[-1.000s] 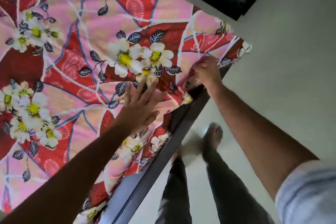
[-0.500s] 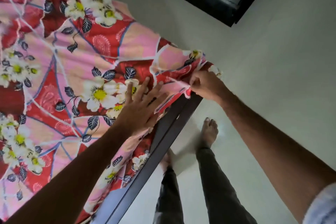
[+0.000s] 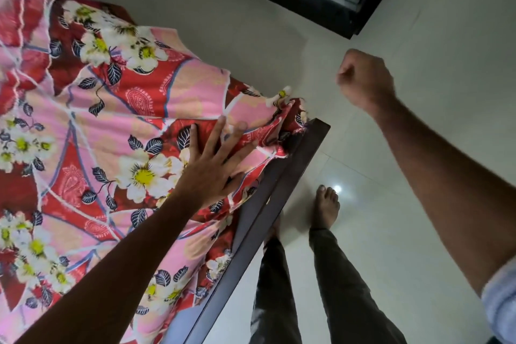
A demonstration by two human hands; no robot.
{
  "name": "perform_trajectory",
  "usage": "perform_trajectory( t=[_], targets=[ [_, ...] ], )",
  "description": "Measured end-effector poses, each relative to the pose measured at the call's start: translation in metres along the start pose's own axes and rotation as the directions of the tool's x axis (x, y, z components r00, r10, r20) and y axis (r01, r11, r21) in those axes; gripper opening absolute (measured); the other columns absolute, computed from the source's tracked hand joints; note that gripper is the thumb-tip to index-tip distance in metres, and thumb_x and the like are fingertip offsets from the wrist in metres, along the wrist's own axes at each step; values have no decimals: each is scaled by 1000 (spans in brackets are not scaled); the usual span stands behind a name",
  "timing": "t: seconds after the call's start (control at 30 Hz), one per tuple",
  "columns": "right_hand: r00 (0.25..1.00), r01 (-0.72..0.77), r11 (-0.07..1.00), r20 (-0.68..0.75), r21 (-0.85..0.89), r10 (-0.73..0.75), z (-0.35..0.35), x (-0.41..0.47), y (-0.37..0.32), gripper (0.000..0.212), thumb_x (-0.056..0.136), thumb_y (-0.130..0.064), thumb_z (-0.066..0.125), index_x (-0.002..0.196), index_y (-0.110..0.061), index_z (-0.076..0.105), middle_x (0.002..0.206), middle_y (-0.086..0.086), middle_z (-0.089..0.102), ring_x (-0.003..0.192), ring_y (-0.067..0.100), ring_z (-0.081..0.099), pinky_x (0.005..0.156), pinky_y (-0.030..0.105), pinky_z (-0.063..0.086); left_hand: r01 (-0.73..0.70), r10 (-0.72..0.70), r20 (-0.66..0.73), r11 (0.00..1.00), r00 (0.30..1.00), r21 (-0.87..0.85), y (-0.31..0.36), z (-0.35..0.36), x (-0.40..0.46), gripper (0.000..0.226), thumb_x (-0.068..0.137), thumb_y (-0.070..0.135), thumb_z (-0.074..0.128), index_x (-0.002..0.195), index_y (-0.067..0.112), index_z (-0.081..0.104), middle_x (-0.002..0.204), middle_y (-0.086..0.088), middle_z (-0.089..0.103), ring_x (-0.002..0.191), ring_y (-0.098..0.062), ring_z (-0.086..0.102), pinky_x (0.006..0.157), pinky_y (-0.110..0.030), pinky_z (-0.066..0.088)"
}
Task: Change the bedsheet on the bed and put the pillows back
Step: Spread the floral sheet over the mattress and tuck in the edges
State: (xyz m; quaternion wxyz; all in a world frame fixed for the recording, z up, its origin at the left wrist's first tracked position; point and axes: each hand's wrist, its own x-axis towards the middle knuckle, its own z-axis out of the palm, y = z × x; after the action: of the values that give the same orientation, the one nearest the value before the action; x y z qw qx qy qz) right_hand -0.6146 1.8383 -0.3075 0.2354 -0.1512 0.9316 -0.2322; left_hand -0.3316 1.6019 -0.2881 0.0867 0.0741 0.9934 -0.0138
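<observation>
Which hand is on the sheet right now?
The left hand, fingers spread flat on the sheet. The right hand is a fist in the air, holding nothing.

It was a bedroom in someone's home. A bed [image 3: 268, 204] with a dark frame stood there under a pink and red flowered bedsheet [image 3: 117, 126], on a pale glossy tiled floor [image 3: 391, 204]. The person stood barefoot beside it, near a dark-framed door [image 3: 321, 5].
</observation>
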Motion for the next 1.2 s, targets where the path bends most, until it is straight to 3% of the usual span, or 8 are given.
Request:
perform_trajectory(
  t=[0.23, 0.33, 0.47, 0.67, 0.8, 0.97, 1.1, 1.2],
  targets=[
    [868, 375, 894, 247, 244, -431, 50, -16, -50, 39, 82, -12, 77, 120, -14, 65, 119, 0, 62, 109, 16, 57, 97, 30, 45, -13, 11, -67, 1000, 998, -21, -3, 14, 1, 75, 94, 54, 59, 159, 30, 31, 168, -8, 20, 154, -45, 14, 109, -81, 15],
    [846, 489, 863, 175, 126, -504, 59, -16, -73, 22, 80, -5, 75, 98, -16, 67, 102, 0, 67, 99, 21, 62, 86, 43, 51, -22, 20, -63, 999, 998, -32, -4, 15, 1, 76, 94, 54, 57, 160, 30, 26, 169, -7, 17, 154, -44, 10, 109, -81, 13],
    [901, 395, 903, 120, 172, -417, 23, -3, -59, 10, 85, -16, 76, 91, -13, 68, 85, -8, 68, 79, 10, 65, 69, 14, 42, -21, 21, -25, 1000, 999, -10, -4, 11, -1, 74, 96, 54, 55, 160, 29, 28, 169, -8, 17, 156, -40, 9, 111, -81, 11],
    [932, 359, 924, 103, -135, -347, 44, 19, -71, 9, 88, -20, 69, 90, -23, 61, 77, -12, 59, 77, 14, 58, 99, 41, 38, -133, 133, 37, 991, 990, 8, -8, -2, 15, 65, 97, 50, 55, 156, 29, 38, 169, -9, 19, 156, -40, 6, 113, -80, 9],
    [941, 288, 944, 229, -161, -248, 78, 5, -78, 12, 89, -15, 59, 88, -24, 53, 81, -4, 56, 77, 23, 54, 80, 36, 39, -215, 212, 67, 976, 975, 33, -6, -5, 42, 58, 95, 47, 56, 149, 29, 46, 168, -6, 22, 156, -42, 8, 111, -82, 10],
    [972, -34, 981, 236, 193, -13, 93, -20, -72, 18, 85, -5, 53, 98, -13, 63, 96, 10, 69, 91, 30, 63, 70, 30, 42, -200, 193, 129, 979, 973, 42, -17, -18, 85, 53, 102, 47, 35, 149, 24, 43, 157, -7, 40, 144, -40, 36, 112, -74, 23],
    [960, -206, 837, 270, 507, 73, 106, -53, -83, 48, 83, 9, 45, 126, -7, 60, 115, 12, 67, 106, 24, 61, 80, 23, 42, -88, 88, 330, 996, 940, -15, -24, -37, 141, 64, 90, 60, 25, 134, 24, 55, 125, -9, 63, 111, -34, 60, 98, -50, 41],
    [923, -384, 417, 326, 824, 207, 123, -77, -98, 49, 89, 14, 34, 128, -11, 52, 100, 5, 64, 91, 14, 64, 67, 17, 51, 56, 12, 638, 995, 770, -86, -26, -40, 188, 69, 86, 66, 19, 124, 23, 58, 123, -11, 64, 111, -32, 62, 100, -53, 44]
  ],
)
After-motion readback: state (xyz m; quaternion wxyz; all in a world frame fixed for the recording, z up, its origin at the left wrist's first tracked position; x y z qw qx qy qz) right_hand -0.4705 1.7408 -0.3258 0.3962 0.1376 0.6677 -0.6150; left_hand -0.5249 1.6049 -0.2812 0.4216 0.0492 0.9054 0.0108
